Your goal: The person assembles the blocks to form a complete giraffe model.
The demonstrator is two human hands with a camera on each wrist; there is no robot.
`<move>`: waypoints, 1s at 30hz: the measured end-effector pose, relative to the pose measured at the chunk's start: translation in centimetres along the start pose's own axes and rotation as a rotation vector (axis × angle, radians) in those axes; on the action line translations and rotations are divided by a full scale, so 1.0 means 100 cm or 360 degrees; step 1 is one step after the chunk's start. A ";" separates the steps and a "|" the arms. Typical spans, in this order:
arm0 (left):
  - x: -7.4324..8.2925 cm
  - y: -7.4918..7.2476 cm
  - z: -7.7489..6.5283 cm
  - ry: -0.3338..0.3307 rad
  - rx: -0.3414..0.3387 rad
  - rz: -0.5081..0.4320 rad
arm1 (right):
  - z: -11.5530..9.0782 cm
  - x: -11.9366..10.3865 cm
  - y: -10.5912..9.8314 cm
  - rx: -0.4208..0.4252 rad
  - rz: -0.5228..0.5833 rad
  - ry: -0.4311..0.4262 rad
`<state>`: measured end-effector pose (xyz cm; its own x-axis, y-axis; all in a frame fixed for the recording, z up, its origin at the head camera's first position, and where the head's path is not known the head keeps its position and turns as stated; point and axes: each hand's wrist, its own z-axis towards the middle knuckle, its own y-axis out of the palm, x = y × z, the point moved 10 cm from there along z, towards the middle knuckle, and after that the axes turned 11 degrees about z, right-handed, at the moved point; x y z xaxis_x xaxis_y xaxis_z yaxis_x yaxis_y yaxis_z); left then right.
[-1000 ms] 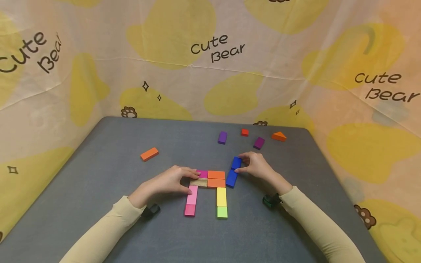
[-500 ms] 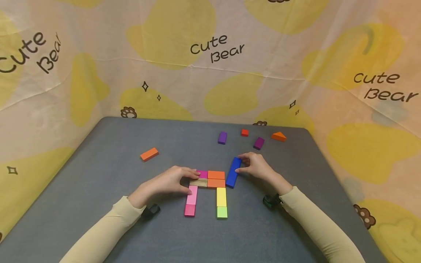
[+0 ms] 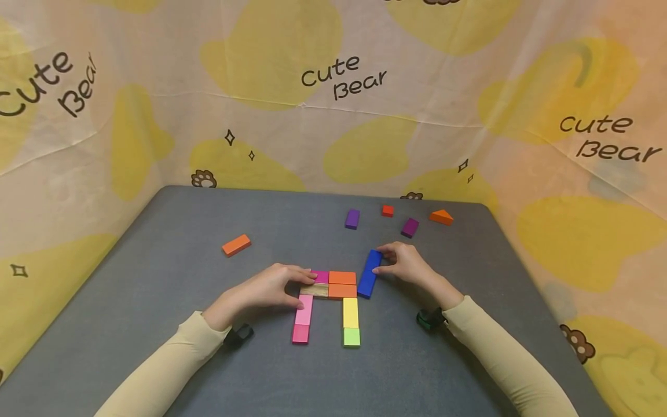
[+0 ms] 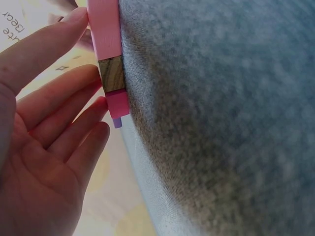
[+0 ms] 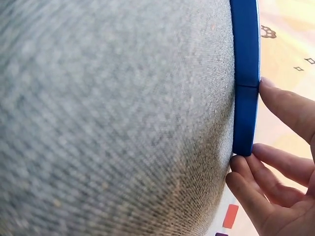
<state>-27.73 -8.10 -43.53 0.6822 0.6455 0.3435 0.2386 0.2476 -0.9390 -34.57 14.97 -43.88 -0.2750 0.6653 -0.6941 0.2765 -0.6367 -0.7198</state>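
My left hand (image 3: 278, 285) touches a group of flat blocks at its left side. Its thumb rests at a pink block (image 3: 304, 310) and its index fingertip at a magenta block (image 3: 321, 277); a bare-wood block (image 3: 315, 289) lies between them. Two blue blocks (image 3: 370, 274) lie end to end, slanted, with their near end close to the orange blocks (image 3: 343, 278). My right hand (image 3: 406, 263) touches the blue pair from the right. In the right wrist view, its thumb (image 5: 288, 105) is at the seam and its other fingertips are at the far end.
Yellow (image 3: 350, 313) and green (image 3: 351, 337) blocks form the group's right leg; a deeper pink block (image 3: 300, 334) ends the left. An orange block (image 3: 237, 245) lies far left. Purple (image 3: 352, 219), red (image 3: 388, 211), plum (image 3: 410, 227) and triangular orange (image 3: 442, 217) blocks lie toward the back.
One second ago the two blue blocks were slightly out of line with a visible step; now they form one straight bar. Both hands have stayed in nearly the same place.
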 end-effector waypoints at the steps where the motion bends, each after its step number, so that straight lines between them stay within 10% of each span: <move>1: 0.000 0.000 0.000 -0.0002 0.0000 0.0000 | 0.001 0.000 0.000 -0.0001 0.0007 -0.0004; 18: 0.001 -0.001 -0.002 -0.0003 0.0005 0.0002 | 0.021 0.046 -0.082 0.0483 0.0098 0.0039; 30: 0.002 -0.001 -0.001 0.0005 0.0005 -0.0015 | 0.036 0.082 -0.098 0.0477 0.0171 0.0244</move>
<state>-27.58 -8.12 -43.36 0.6819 0.6410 0.3523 0.2427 0.2561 -0.9357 -42.86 25.22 -42.57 -0.1115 0.6245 -0.7730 0.0073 -0.7773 -0.6291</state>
